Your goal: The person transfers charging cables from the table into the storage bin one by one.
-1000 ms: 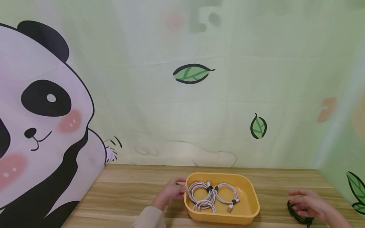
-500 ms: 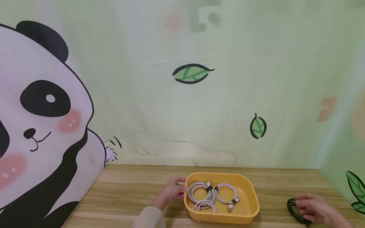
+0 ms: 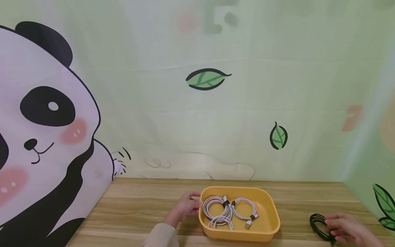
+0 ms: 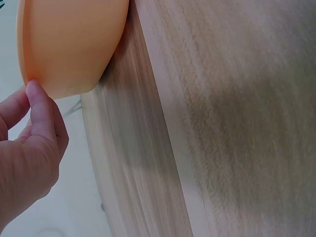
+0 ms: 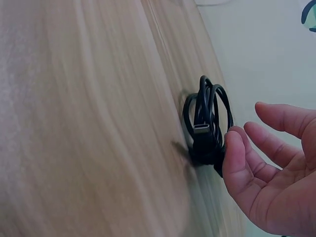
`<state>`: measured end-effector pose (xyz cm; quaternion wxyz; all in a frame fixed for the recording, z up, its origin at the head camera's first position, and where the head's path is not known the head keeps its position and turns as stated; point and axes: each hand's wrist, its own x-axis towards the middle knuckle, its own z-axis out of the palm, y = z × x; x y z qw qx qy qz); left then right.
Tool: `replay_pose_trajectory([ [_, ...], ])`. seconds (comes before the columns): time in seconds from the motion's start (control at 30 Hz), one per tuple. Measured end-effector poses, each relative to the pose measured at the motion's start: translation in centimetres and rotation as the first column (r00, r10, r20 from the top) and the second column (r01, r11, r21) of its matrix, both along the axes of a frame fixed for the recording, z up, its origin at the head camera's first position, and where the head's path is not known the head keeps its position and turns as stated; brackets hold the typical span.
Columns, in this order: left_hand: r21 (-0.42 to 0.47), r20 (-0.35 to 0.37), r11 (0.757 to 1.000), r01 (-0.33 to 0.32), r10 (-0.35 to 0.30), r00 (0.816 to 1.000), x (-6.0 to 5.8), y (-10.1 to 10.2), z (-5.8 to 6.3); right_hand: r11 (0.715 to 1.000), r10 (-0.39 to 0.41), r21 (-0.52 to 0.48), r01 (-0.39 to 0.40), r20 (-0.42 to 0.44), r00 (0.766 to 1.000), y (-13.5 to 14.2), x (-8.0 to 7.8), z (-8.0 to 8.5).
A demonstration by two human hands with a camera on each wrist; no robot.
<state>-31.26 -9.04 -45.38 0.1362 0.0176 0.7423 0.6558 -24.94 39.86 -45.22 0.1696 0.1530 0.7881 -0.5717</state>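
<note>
A yellow plastic basket (image 3: 239, 236) stands on the wooden table, with coiled white charging cables (image 3: 243, 208) inside. My left hand (image 3: 186, 207) pinches its left rim between thumb and fingers, as the left wrist view (image 4: 32, 143) shows. To the right of the basket lies a coiled black USB cable (image 3: 319, 228), its metal plug (image 5: 201, 129) facing the right wrist camera. At that coil's right side is my right hand (image 3: 348, 228). Its fingers are spread and loosely bent, with the fingertips right by the cable in the right wrist view.
The wooden table (image 3: 139, 199) ends at a pale green backdrop (image 3: 240, 137) printed with a panda (image 3: 46, 137) and leaves. Table surface lies between the basket and the black cable.
My right hand has drawn back to the right, from over the black cable to its right side, uncovering more of the coil. The left hand and basket stay in place.
</note>
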Motion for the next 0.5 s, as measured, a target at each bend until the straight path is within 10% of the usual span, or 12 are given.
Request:
replay_pose_trajectory([
  [0.5, 0.004, 0.003, 1.0, -0.004, 0.004, 1.0, -0.09, -0.05, 0.12, 0.994, -0.106, -0.014, 0.107, 0.038, 0.994, 0.38, 0.24, -0.86],
])
